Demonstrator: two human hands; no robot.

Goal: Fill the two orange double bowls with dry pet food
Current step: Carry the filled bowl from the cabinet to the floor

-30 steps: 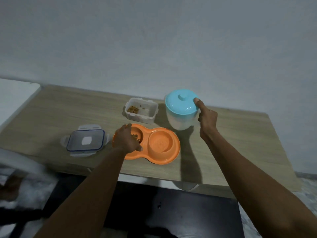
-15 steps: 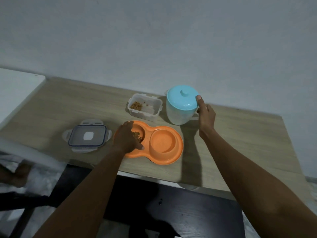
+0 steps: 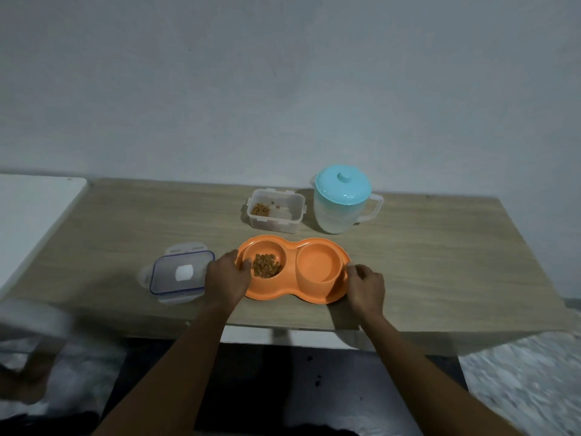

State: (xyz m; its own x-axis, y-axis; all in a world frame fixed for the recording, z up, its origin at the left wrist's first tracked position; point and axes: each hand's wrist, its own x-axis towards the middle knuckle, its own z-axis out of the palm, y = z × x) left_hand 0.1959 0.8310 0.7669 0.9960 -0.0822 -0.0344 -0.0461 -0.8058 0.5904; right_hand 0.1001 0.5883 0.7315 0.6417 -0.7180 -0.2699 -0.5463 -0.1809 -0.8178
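Note:
One orange double bowl (image 3: 290, 295) lies near the table's front edge. Its left cup holds brown dry pet food (image 3: 266, 265); its right cup (image 3: 318, 262) has nothing in it. My left hand (image 3: 227, 278) grips the bowl's left rim, thumb inside the edge. My right hand (image 3: 366, 286) pinches the right rim. Behind the bowl stands a clear food container (image 3: 276, 210) without its lid, a little kibble left in its corner. A second double bowl is nowhere in view.
A clear jug with a turquoise lid (image 3: 342, 199) stands at the back right. The container's blue-rimmed lid (image 3: 180, 275) lies left of the bowl. The wooden table (image 3: 440, 262) meets a white surface (image 3: 28, 221) on the left, a wall behind.
My right hand left the jug's lid and came down to the bowl's right rim. My left hand slid from over the food cup to the left rim. The camera tilted.

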